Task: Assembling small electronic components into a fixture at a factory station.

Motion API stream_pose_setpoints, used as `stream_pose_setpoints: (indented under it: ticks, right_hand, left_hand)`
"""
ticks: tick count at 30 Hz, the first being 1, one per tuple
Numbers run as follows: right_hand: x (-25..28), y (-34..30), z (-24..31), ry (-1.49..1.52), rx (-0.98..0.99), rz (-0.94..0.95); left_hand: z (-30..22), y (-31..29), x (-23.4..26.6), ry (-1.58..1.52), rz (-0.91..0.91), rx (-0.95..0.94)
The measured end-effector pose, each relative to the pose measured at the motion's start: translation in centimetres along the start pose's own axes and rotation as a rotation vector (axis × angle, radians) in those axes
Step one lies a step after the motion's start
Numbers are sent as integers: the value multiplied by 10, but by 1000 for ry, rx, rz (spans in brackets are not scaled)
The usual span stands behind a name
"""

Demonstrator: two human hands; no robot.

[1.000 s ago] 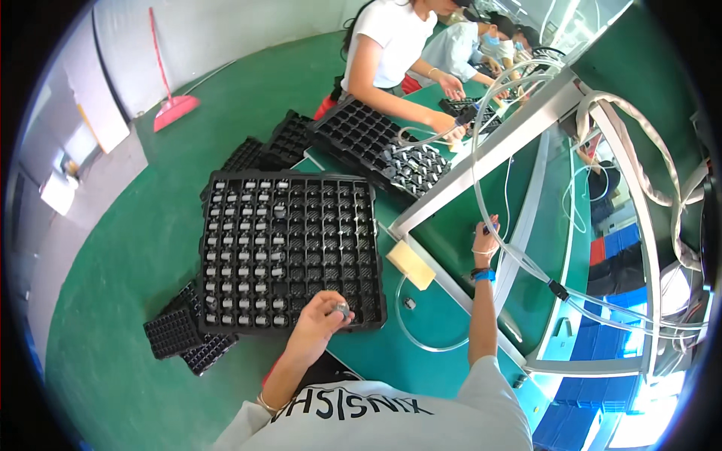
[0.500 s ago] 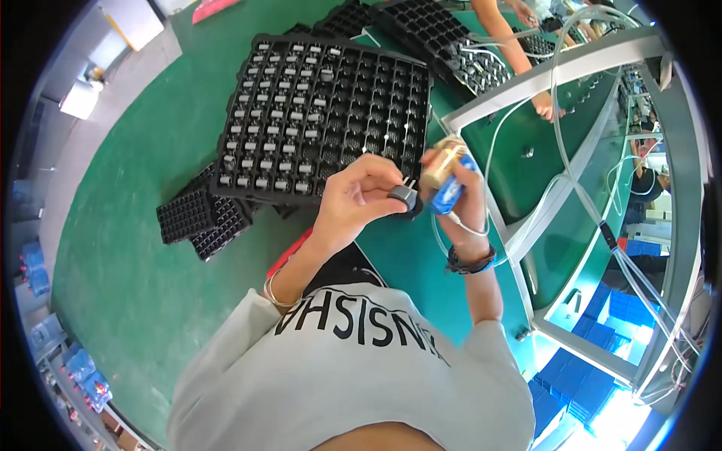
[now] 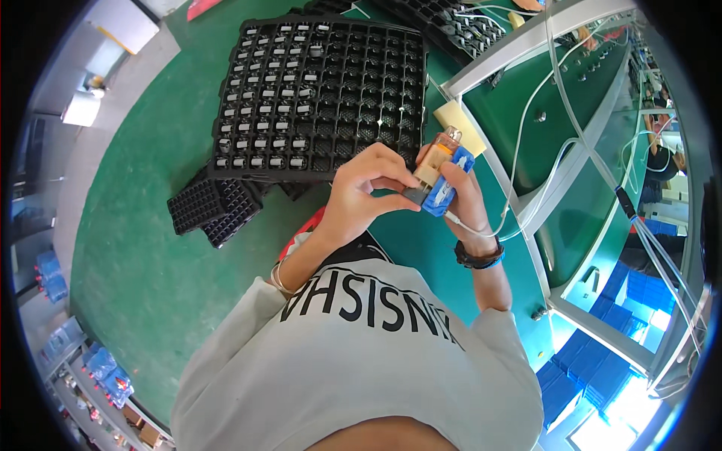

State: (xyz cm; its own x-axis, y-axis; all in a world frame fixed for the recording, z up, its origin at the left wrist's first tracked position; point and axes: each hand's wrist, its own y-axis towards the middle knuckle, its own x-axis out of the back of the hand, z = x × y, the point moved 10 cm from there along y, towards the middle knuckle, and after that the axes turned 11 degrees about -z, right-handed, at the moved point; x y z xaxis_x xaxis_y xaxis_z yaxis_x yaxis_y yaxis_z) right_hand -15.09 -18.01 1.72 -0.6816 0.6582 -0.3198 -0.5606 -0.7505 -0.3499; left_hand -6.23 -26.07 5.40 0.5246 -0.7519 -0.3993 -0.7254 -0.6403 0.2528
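Observation:
My left hand (image 3: 368,188) pinches a small dark plug (image 3: 414,195), whose two metal pins showed a moment ago. The plug is up against the near end of a tan and blue handheld device (image 3: 435,164); its pins are out of sight there. That device is gripped in my right hand (image 3: 468,201), its shiny metal tip pointing away from me, and a white cable (image 3: 470,228) runs from its lower end. Just beyond my hands lies a large black cell tray (image 3: 361,98), with small silver-topped pieces in its left columns.
Smaller black trays (image 3: 197,208) lie stacked at the left on the green table (image 3: 135,248). A yellow pad (image 3: 460,128) sits beside a grey metal frame (image 3: 553,45) on the right, where white cables hang. Another black tray holding parts stands at the far right.
The dark plug, held apart from the device before, now meets its end. My right hand has turned the device upright. The co-worker's arm at the far right has drawn back.

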Motion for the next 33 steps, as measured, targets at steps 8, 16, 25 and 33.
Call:
stream_pose_setpoints:
  ticks: [8, 16, 25, 33]
  right_hand:
    - [-5, -1, -9, 177, -23, 65]
    - [152, 58, 39, -223, 610, -511]
    - [124, 62, 52, -1012, 852, -656]
    - [126, 56, 48, -1012, 802, -675]
  left_hand:
    - [-23, -2, -15, 369, 40, -242]
    - [-31, 6, 94, 1160, -242, -226]
    - [-3, -2, 147, 1273, -96, 31]
    - [-4, 3, 140, 1294, -114, -38]
